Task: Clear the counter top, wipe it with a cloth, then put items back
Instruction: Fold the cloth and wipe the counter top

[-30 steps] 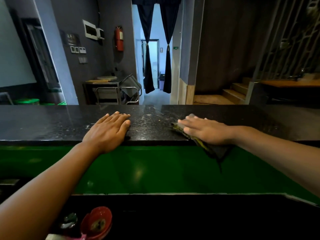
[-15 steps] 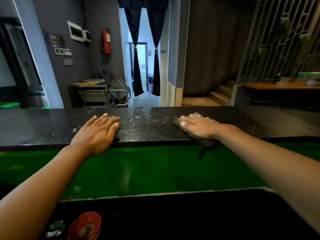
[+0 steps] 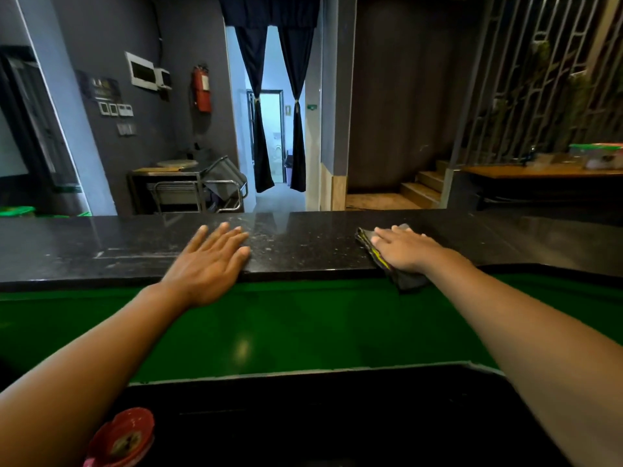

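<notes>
Both hands lie flat for me on the black desk (image 3: 118,244): my left hand (image 3: 209,261) rests palm-down with straight fingers, holding nothing, while my right hand (image 3: 406,246) presses straight fingers onto the dark cloth (image 3: 403,281), which drapes over the desk's near edge.

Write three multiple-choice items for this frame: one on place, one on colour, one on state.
1. Where does the dark cloth with the yellow stripe lie?
A. under the right hand
B. under the left hand
C. on the stairs

2. What colour is the panel below the black speckled stone counter top?
A. red
B. green
C. white

3. How does the left hand lie?
A. clenched in a fist
B. gripping a bowl
C. flat on the counter, fingers straight

Answers: 1 A, the right hand presses on it at the counter's near edge; 2 B, the green panel shows plainly; 3 C, it holds nothing.
</notes>
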### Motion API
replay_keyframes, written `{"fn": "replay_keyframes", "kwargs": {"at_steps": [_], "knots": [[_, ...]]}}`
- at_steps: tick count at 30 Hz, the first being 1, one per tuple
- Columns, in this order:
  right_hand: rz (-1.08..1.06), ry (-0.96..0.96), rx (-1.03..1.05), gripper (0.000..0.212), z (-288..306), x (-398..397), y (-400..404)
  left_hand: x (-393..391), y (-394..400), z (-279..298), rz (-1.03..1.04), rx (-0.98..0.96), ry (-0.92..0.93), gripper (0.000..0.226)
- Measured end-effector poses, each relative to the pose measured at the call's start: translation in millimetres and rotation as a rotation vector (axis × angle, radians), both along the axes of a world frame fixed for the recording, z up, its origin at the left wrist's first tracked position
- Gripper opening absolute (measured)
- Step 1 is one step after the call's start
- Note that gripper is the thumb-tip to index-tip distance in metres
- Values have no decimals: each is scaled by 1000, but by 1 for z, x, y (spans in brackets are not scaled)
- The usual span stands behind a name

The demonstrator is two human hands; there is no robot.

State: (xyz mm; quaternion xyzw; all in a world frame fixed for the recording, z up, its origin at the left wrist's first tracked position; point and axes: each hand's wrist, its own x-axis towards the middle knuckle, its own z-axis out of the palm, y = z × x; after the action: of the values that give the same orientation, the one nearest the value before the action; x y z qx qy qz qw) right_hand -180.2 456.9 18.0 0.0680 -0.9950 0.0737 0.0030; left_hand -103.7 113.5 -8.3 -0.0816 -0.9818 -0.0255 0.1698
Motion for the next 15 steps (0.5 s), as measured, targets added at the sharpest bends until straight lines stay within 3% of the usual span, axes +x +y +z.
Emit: {"fn": "replay_keyframes", "kwargs": {"at_steps": [3, 7, 11, 15], "knots": [[66, -20, 4, 58, -1, 9, 0, -11, 80, 1, -133, -42, -9, 65], [168, -82, -7, 59, -4, 22, 46, -30, 145, 3, -267, -104, -50, 65], [62, -98, 6, 59, -4, 9, 116, -45, 167, 3, -315, -72, -124, 81], [-37, -86, 5, 60, -1, -37, 143, -49, 168, 3, -315, -36, -155, 78]]}}
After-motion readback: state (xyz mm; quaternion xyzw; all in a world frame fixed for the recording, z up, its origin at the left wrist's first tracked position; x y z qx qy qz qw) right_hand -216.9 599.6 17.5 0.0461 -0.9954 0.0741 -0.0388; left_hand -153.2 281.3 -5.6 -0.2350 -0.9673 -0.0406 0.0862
